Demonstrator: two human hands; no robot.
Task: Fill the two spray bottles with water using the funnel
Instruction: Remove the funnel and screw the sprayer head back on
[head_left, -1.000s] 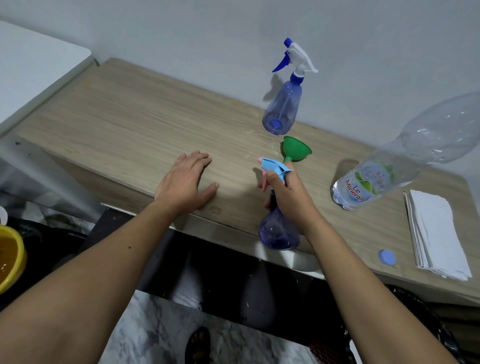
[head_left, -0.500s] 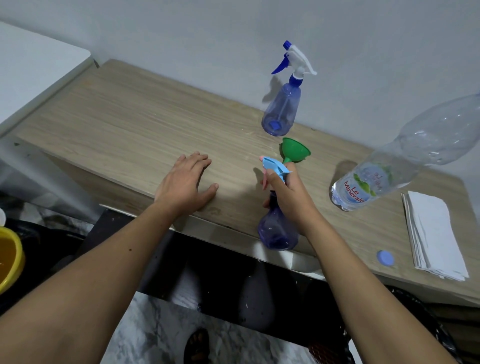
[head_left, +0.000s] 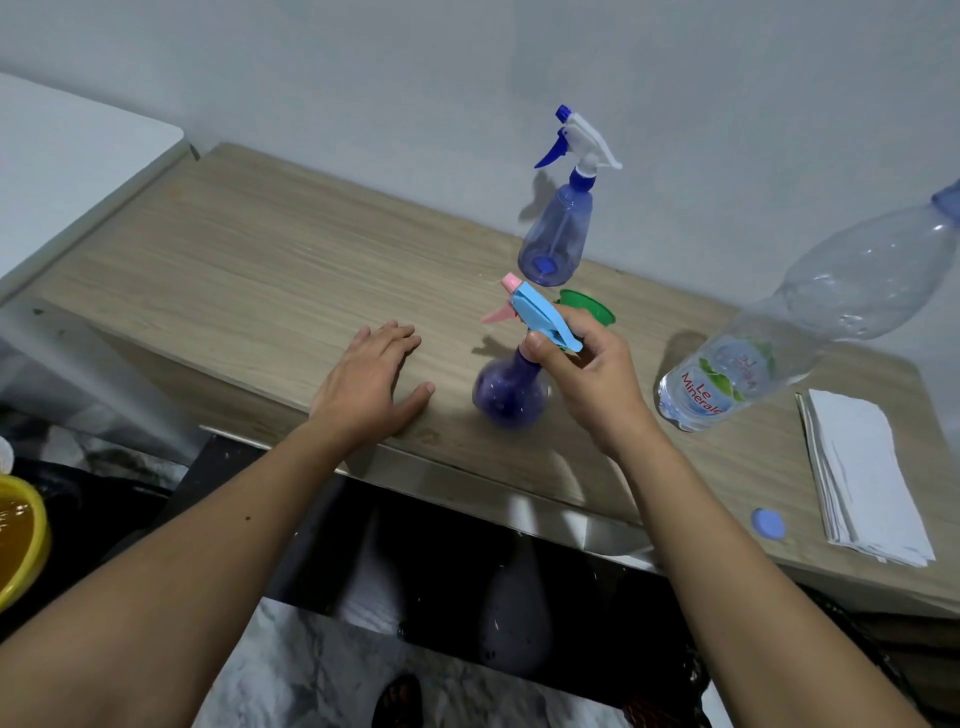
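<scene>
A purple spray bottle (head_left: 510, 397) with a light blue and pink spray head (head_left: 540, 317) stands on the wooden table (head_left: 249, 280) near its front edge. My right hand (head_left: 592, 379) grips its neck just under the spray head. My left hand (head_left: 371, 387) lies flat on the table to the left, fingers apart, holding nothing. A second clear blue spray bottle (head_left: 558, 228) with a white and blue head stands behind, near the wall. The green funnel (head_left: 589, 307) lies between the two bottles, partly hidden by my right hand.
A large clear water bottle (head_left: 779, 332) stands at the right, its blue cap (head_left: 769, 524) lying near the front edge. Folded white napkins (head_left: 862, 478) rest at the far right. A yellow bowl (head_left: 21, 540) sits low at the left. A white surface adjoins the table's left end.
My right hand has carried the purple spray bottle from over the front edge inward onto the table. My left hand has stayed flat in place.
</scene>
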